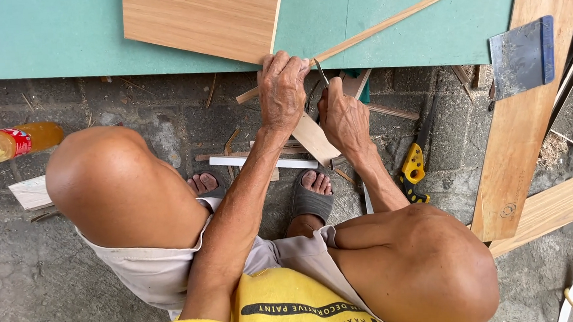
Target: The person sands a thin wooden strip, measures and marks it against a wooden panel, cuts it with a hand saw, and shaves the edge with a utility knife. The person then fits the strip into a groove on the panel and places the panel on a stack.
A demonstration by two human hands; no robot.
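- Left hand (283, 88): fingers curled down, pressing the thin strip (397, 18) at the green board's (40, 37) near edge.
- Right hand (343, 118): fingers closed around a small blade (321, 73), just right of the left.

A pale green board (40, 37) carries a tan wood-grain panel (202, 20) at its near edge. Nearby lie a yellow-and-black handsaw (414, 166), a grey scraper (522, 57) with a blue handle, an amber bottle (10, 143) with a red label, and grey sandals (310, 202).
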